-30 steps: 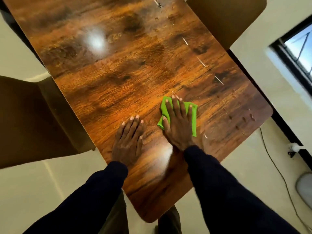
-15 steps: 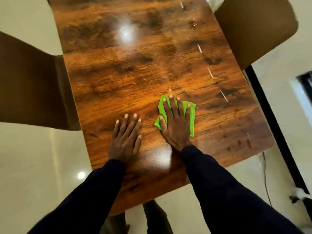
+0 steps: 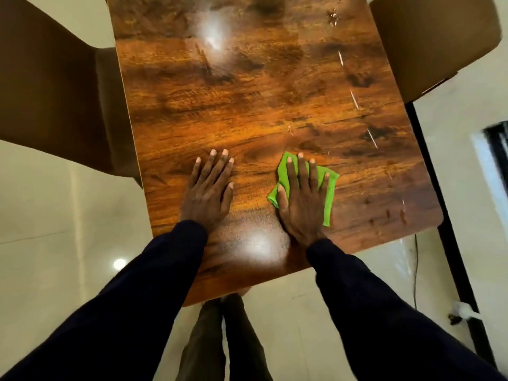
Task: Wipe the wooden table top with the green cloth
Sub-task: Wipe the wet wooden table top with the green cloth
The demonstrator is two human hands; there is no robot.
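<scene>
The right hand [image 3: 303, 199] presses the cloth [image 3: 329, 192] flat on the table [image 3: 247, 105], near-right, fingers [image 3: 302, 171] straight, probably to spread pressure. The left hand [image 3: 207, 191] lies open alongside, likely bracing.

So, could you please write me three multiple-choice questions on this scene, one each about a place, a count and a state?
1. Where on the wooden table top is the green cloth?
A) under the right hand
B) at the far end
C) in the middle, untouched

2. How many brown chairs show beside it?
A) none
B) two
C) four

3. How does the left hand lie?
A) in a fist
B) gripping the cloth
C) flat on the wood, fingers straight

Answers:
1 A, its straight fingers press the cloth down.
2 B, one shows on each side.
3 C, it lies palm down on bare wood.
</scene>
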